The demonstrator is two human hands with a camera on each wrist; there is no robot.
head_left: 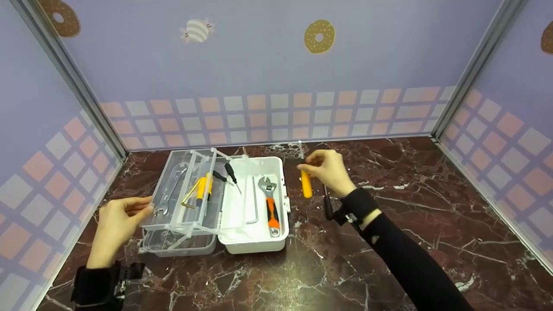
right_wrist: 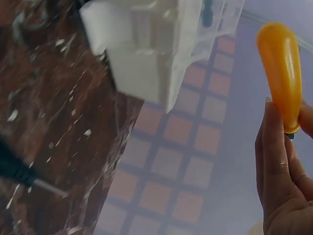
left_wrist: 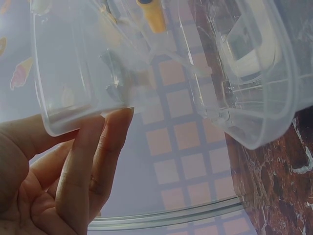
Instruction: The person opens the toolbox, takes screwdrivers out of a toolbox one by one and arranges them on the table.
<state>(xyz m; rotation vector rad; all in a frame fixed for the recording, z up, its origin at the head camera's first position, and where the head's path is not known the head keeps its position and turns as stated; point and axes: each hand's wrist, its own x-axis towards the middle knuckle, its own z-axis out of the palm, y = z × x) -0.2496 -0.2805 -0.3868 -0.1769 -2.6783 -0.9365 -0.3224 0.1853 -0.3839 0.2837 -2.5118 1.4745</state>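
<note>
My left hand (head_left: pixel 119 222) pinches the outer edge of the clear plastic tray (head_left: pixel 149 220) of a toolbox; in the left wrist view the fingers (left_wrist: pixel 80 176) meet that tray's corner. In my right hand (head_left: pixel 330 170) is a screwdriver (head_left: pixel 306 185) with a yellow handle, gripped near where handle meets shaft. It is held right of the toolbox, shaft upward, and its yellow handle (right_wrist: pixel 281 73) shows in the right wrist view. The white toolbox base (head_left: pixel 252 247) holds an orange-handled adjustable wrench (head_left: pixel 272 211) and a silver hex key (head_left: pixel 255 203).
Inside the clear tray lie a wrench (head_left: pixel 161 211), a brass-coloured hex key (head_left: pixel 187 201) and a yellow-handled tool (head_left: pixel 202 188). Two small black screwdrivers lean near the hinge side. Another dark-handled screwdriver (right_wrist: pixel 17 164) lies on the marble-patterned table (head_left: pixel 414 242). Panel walls stand behind and at both sides.
</note>
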